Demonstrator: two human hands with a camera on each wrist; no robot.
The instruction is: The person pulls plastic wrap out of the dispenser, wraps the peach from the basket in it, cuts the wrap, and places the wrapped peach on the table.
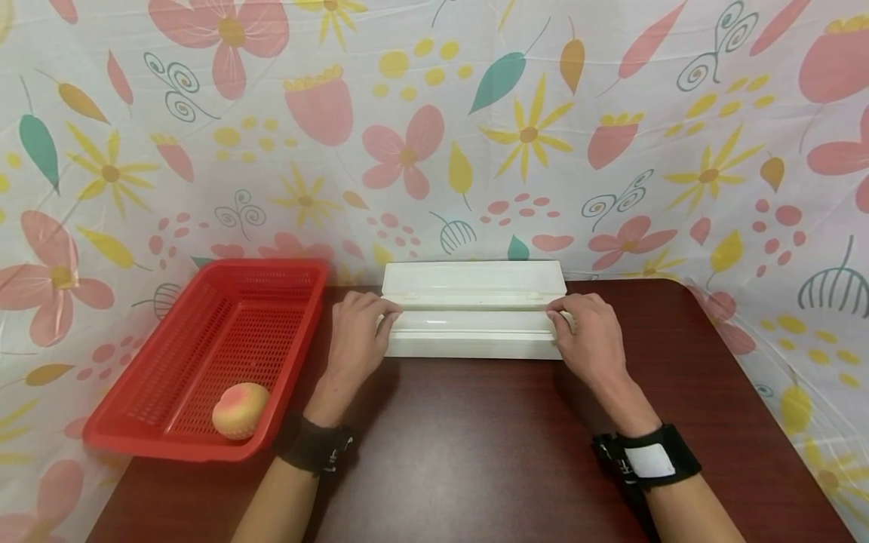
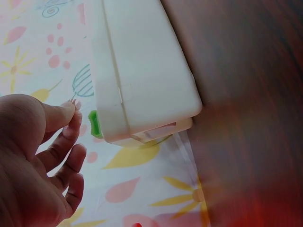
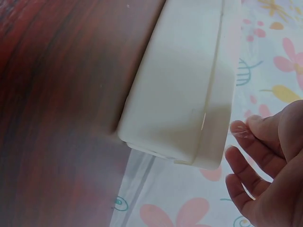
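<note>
A long white cling film dispenser (image 1: 475, 347) lies across the table's far side, its lid (image 1: 474, 277) raised at the back. My left hand (image 1: 356, 332) is at the dispenser's left end, thumb and forefinger pinched together just over the opening. At the opposite end, my right hand (image 1: 592, 335) pinches likewise. Clear cling film (image 3: 242, 133) shows as a thin crinkled edge between the right fingertips, and a similar clear shred is at the left fingertips (image 2: 71, 111). A green piece (image 2: 95, 124) sticks out of the dispenser's side near the left hand.
To the left stands a red plastic basket (image 1: 312, 317) with a yellow-pink peach (image 1: 241, 411) in its near corner. The dark wooden table (image 1: 468, 445) meets a flower-patterned sheet (image 1: 421, 83) at the back and sides. Each wrist wears a black strap (image 1: 655, 456).
</note>
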